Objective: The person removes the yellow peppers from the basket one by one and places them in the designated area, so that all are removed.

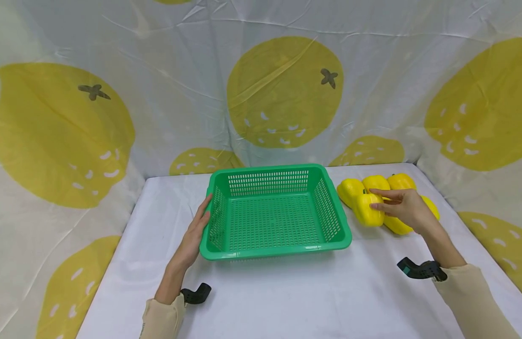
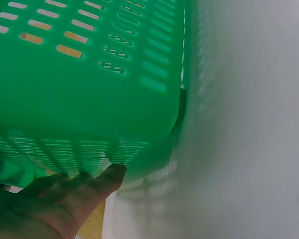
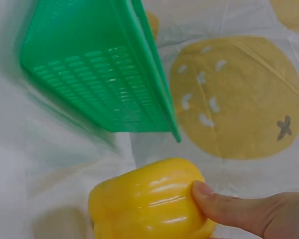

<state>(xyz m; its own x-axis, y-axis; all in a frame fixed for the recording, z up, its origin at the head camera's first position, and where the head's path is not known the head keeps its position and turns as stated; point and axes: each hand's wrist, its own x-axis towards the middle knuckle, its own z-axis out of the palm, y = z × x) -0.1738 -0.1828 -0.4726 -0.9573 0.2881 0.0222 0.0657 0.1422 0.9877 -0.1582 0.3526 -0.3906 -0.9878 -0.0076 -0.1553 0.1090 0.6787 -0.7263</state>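
Note:
A green perforated plastic basket (image 1: 272,221) stands in the middle of the white table. My left hand (image 1: 191,241) lies along its left side; in the left wrist view the hand's fingers (image 2: 107,181) are fairly straight against the slotted wall. My right hand (image 1: 408,207) pinches a yellow bell pepper (image 1: 368,210) by its upper end, just right of the basket. In the right wrist view the thumb presses on the glossy pepper (image 3: 152,199), and the basket's outer wall (image 3: 94,84) rises beyond it.
Several more yellow bell peppers lie in a cluster around and behind the right hand, such as one pepper (image 1: 349,190) by the basket's right edge and another pepper (image 1: 401,181) at the back. A lemon-print cloth (image 1: 193,117) hangs behind the white-covered table (image 1: 277,301).

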